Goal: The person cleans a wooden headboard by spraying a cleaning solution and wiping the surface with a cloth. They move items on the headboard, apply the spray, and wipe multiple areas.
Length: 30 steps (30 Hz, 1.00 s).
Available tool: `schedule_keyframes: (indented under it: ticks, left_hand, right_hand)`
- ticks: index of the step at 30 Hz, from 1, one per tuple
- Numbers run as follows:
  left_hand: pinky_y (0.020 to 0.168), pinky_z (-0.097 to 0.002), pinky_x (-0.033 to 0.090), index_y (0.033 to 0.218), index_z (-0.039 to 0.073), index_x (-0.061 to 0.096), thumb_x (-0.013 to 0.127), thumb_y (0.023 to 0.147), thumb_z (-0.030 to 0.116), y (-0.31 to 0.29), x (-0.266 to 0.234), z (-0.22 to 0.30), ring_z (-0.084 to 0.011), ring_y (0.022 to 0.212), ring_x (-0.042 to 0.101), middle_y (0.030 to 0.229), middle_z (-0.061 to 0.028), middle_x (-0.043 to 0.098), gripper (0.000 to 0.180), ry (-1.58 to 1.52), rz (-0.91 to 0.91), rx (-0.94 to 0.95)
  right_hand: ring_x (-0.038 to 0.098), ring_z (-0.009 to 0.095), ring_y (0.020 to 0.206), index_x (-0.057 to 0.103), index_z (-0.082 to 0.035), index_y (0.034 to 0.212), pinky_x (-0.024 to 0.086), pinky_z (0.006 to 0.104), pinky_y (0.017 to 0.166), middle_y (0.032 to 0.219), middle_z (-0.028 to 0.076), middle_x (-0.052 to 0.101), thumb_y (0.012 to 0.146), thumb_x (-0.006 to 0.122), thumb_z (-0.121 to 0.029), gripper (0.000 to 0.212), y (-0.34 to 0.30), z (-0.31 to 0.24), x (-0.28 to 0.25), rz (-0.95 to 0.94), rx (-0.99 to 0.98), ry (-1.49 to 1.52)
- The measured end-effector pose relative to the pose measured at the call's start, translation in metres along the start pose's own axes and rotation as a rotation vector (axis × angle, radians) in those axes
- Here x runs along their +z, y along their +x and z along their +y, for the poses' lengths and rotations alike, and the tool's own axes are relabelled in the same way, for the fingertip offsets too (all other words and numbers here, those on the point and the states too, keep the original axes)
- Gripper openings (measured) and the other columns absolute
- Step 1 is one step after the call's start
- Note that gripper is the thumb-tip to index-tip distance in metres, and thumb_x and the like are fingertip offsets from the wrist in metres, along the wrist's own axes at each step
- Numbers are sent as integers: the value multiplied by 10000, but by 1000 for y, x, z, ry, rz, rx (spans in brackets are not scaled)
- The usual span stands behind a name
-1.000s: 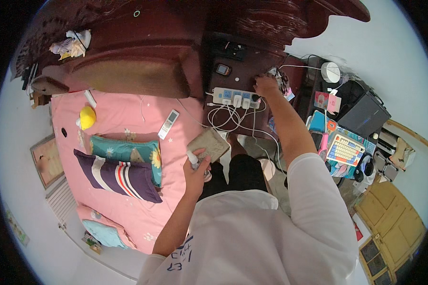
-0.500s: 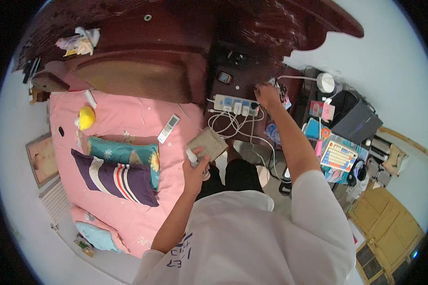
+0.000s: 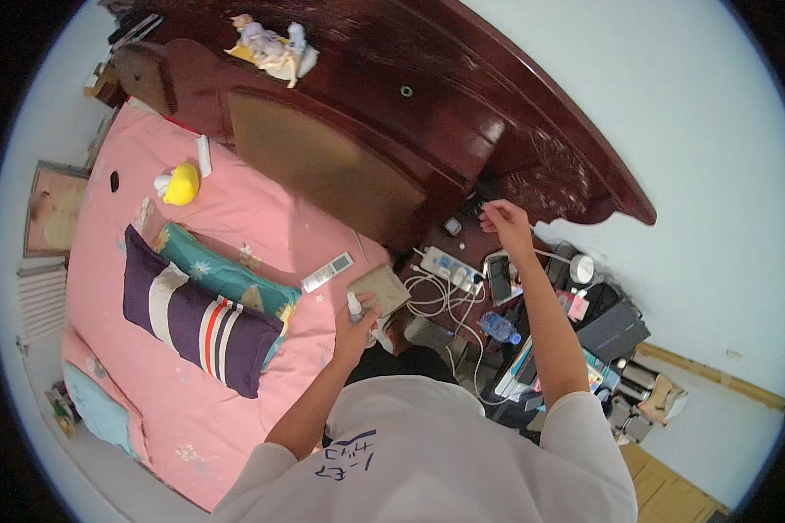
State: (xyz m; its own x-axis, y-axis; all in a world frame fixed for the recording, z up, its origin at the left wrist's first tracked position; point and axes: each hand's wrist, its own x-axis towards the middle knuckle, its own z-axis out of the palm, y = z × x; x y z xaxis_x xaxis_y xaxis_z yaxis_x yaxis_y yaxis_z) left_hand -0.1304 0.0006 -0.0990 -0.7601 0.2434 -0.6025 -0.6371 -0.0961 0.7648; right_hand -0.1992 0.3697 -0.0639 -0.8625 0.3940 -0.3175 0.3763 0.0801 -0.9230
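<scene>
My left hand (image 3: 356, 329) is closed around a small spray bottle (image 3: 355, 305) with a white top. A folded grey-brown cloth (image 3: 380, 289) sits against the same hand and is held with the bottle. My right hand (image 3: 506, 228) is over the far part of the dark red nightstand (image 3: 473, 247), its fingers curled together. Whatever may be between those fingers is too small to make out. Close to it are a dark tangled item (image 3: 473, 206) and a small device with a pale screen (image 3: 452, 227). A white power strip (image 3: 449, 267) with plugged-in cables lies nearer me.
On the left, a pink bed (image 3: 227, 427) carries cushions, a yellow plush toy (image 3: 182, 184) and a white remote (image 3: 327, 272). Figurines (image 3: 275, 50) stand on the headboard ledge. A blue-capped bottle (image 3: 500, 328), loose cables and a dark laptop (image 3: 613, 331) are on the right.
The view has turned, so the bed and headboard appear tilted. My right hand has moved from beside the power strip to farther back over the nightstand. My left hand still holds the bottle and cloth.
</scene>
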Motion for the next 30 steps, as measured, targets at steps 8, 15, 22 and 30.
schedule_keyframes:
  ticks: [8,15,22,30]
  left_hand:
    - [551,-228,417,1155,33,601,709,889,141,17,-56,13,-73,644,520,812,6,575,306,-122,95,57]
    - [540,-233,418,1136,38,601,698,885,106,20,-119,11,-85,640,537,796,-3,583,278,-199,245,24]
    - [513,-240,420,1165,15,582,681,881,63,21,-152,-7,-97,602,546,771,-20,597,305,-257,304,-6]
    - [508,-265,436,1162,35,573,704,872,108,21,-154,-27,-114,626,554,786,-29,593,326,-336,318,-132]
  right_hand:
    - [668,175,791,698,10,974,521,305,726,875,105,705,922,620,-158,192,145,-80,140,-150,-202,-232]
    - [638,381,976,670,6,1045,507,422,850,1042,220,664,911,564,-86,193,236,-226,291,10,-827,-683]
    - [593,399,1106,645,-13,1171,480,448,972,1181,240,627,915,540,-116,295,320,-274,346,117,-849,-916]
    - [629,400,1044,643,-14,1190,505,456,905,1076,241,670,919,583,-176,321,357,-279,388,151,-624,-1076]
